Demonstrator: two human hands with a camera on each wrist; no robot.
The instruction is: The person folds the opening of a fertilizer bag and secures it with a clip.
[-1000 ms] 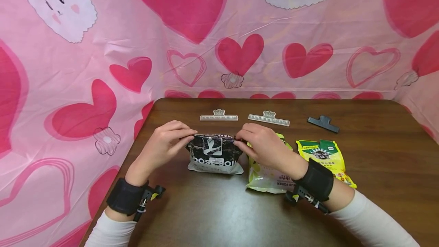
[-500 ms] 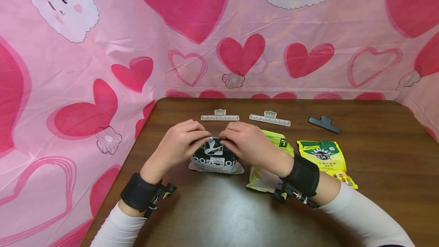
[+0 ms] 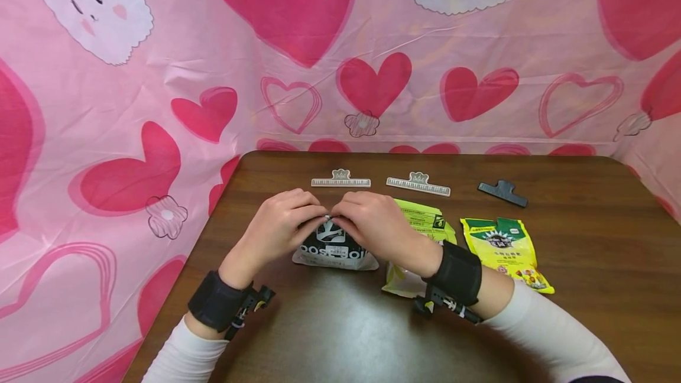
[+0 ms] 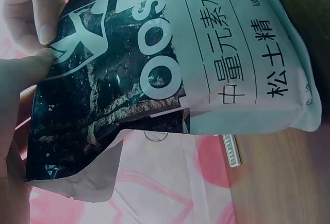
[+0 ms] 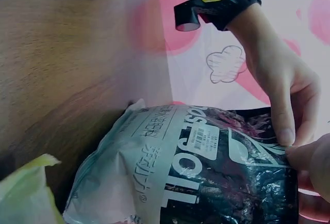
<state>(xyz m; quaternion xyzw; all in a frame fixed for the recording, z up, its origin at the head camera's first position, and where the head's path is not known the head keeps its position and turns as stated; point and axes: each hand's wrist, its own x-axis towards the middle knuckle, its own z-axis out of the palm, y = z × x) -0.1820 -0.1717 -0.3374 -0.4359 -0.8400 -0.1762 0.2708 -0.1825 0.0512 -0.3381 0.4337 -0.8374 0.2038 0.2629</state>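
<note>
A black and white pouch (image 3: 334, 246) printed with large white letters stands on the brown table (image 3: 340, 336). My left hand (image 3: 282, 226) and right hand (image 3: 367, 223) meet at the middle of its top edge, and both pinch it between thumb and fingers. The left wrist view shows the pouch (image 4: 154, 79) close up with a thumb on its black upper part. In the right wrist view the left hand (image 5: 289, 95) pinches the pouch (image 5: 206, 167) at its top, and my right thumb presses beside it. The top seam itself is hidden under my fingers.
A light green snack bag (image 3: 420, 223) lies just right of the pouch, partly under my right wrist. A yellow and green bag (image 3: 505, 247) lies farther right. Two white bag clips (image 3: 340, 180) (image 3: 418, 184) and a black clip (image 3: 502, 192) lie along the back. Pink heart-print cloth surrounds the table.
Both hands have slid inward from the pouch's top corners to the middle of its top edge, and they now touch each other there. The pouch's top looks folded down lower.
</note>
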